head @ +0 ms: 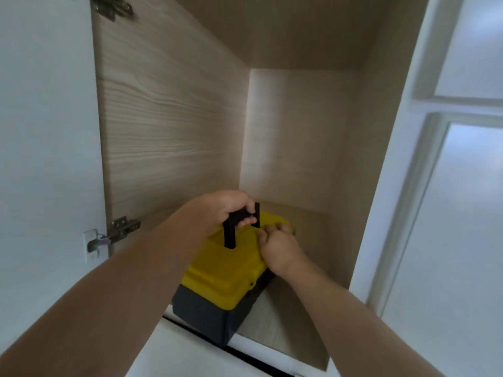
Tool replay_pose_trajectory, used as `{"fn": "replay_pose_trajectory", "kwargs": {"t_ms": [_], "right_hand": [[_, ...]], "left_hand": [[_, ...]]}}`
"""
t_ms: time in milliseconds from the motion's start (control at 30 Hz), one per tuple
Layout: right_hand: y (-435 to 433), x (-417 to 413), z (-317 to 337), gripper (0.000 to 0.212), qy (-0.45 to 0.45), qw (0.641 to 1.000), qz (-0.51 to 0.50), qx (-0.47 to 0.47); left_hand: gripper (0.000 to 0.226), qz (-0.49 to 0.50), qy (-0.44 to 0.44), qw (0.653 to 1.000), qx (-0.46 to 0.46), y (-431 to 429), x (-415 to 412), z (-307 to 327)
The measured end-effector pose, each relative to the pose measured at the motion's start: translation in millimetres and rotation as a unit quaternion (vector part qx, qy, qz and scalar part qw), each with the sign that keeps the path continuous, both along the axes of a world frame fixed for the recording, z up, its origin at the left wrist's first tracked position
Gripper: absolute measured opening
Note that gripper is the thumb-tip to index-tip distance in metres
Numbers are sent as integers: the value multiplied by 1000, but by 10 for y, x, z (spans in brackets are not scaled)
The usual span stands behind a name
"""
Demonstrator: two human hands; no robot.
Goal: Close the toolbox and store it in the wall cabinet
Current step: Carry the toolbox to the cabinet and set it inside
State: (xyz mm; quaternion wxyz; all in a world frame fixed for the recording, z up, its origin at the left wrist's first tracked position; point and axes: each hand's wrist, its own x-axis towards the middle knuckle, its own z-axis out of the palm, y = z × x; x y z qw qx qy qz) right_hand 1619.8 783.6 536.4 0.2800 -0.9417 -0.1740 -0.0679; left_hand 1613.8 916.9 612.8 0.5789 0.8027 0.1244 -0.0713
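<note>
- The left hand (226, 208) has its fingers curled round the black handle (239, 224).
- The right hand (277, 246) presses bent fingers on the yellow lid (223, 276).
- The toolbox (215, 289) sits at the cabinet's (168, 118) near edge; it looks rigid and probably heavy.

Soft daylight from the right; slightly blurred, edges bowed.

head cam | faces forward, upward | close into wall cabinet (174, 118)
</note>
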Motion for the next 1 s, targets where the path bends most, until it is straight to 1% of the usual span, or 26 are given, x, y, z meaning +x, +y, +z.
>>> {"fn": "replay_pose_trajectory", "kwargs": {"t_ms": [67, 167, 200, 267, 333, 367, 400, 433, 467, 533, 567, 600, 667, 700, 767, 867, 1000], "right_hand": [[-2, -8, -1, 41, -7, 1000, 0, 9], [-28, -68, 34, 46, -5, 1000, 5, 8], [-36, -120, 49, 47, -4, 1000, 10, 12], [-50, -313, 59, 53, -14, 999, 37, 29], [-56, -580, 2, 61, -44, 995, 78, 53], [-55, -725, -52, 65, -58, 991, 104, 59], [-47, -866, -115, 69, -75, 987, 132, 56], [-34, -977, -183, 72, -97, 982, 157, 43], [-20, -1062, -239, 76, -124, 976, 175, 23], [22, -1126, -324, 83, -173, 967, 185, -4], [35, -1120, -354, 82, -186, 966, 182, -3], [47, -1105, -369, 78, -191, 965, 179, 1], [48, -1069, -383, 71, -194, 965, 177, -2], [41, -1044, -386, 72, -197, 964, 178, -6], [23, -971, -378, 72, -199, 964, 178, -11], [10, -794, -347, 61, -188, 968, 166, -15], [53, -483, -312, 55, -176, 977, 118, -23]], "left_hand": [[17, 10, -29, 999, 21, 143, -50, -29], [23, 57, -131, 983, 111, 403, -223, -139], [21, 58, -156, 977, 134, 472, -322, -192], [20, 19, -173, 969, 173, 586, -560, -315], [30, -36, -179, 952, 246, 703, -815, -422], [33, -55, -182, 945, 268, 760, -948, -467], [36, -68, -185, 943, 268, 811, -1087, -511], [42, -77, -184, 946, 257, 866, -1198, -574], [53, -95, -182, 947, 247, 909, -1297, -627], [81, -129, -172, 942, 256, 950, -1417, -740], [90, -134, -175, 940, 259, 949, -1442, -792], [93, -128, -184, 936, 272, 947, -1443, -834], [89, -109, -218, 919, 310, 909, -1405, -873], [86, -105, -232, 912, 321, 878, -1369, -879], [84, -107, -238, 905, 335, 820, -1271, -887], [81, -112, -244, 894, 358, 773, -1025, -910], [79, -121, -270, 882, 367, 685, -579, -935]]}}
